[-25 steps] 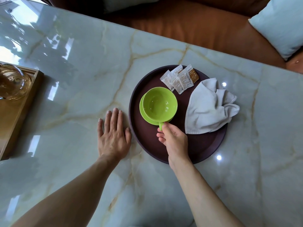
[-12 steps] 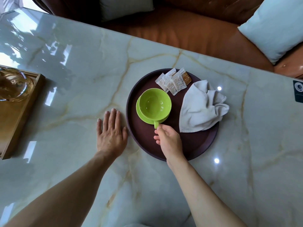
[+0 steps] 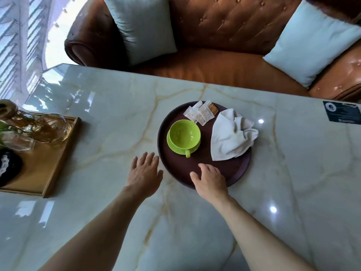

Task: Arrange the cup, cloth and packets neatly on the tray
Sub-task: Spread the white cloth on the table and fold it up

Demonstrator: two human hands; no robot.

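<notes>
Cup [image 3: 184,136] sits untouched on its saucer at tray [image 3: 242,169] centre-left; right hand [image 3: 211,180], fingers loose and empty, hovers below it. Left hand [image 3: 145,175] lies spread on the bench [image 3: 109,118]. Packets [image 3: 201,112] lie above, cloth [image 3: 231,134] right.

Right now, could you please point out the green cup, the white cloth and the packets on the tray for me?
green cup [image 3: 184,135]: head view, on the inside of its bowl.
white cloth [image 3: 227,139]: head view, on its flat left fold.
packets [image 3: 201,112]: head view, on the middle white sachet.
</notes>
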